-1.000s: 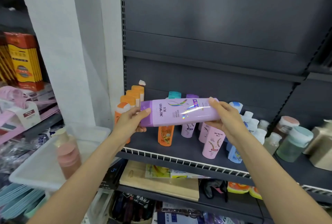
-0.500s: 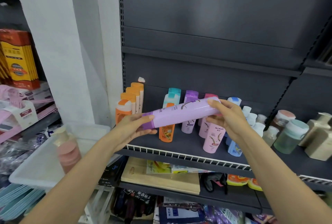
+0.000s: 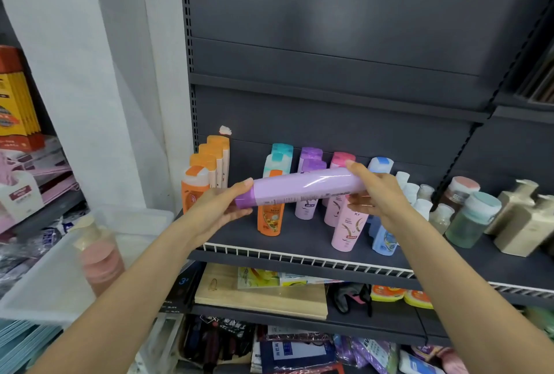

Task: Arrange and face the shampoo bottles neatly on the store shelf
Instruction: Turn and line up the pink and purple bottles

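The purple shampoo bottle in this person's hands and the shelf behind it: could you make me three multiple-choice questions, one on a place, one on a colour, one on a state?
1. Where is the purple shampoo bottle?
A. Standing on the shelf
B. Held in the air in front of the shelf
C. Lying in the white bin

2. What colour are the caps of the bottle row at the shelf's far left?
A. Orange
B. Green
C. Black

3. How does the held bottle lie?
A. Upright
B. Upside down
C. Roughly sideways

Answers:
1 B: the left hand holds its cap end and the right hand its other end, above the shelf.
2 A: the orange-capped bottles stand there.
3 C: its length runs left to right between the hands.
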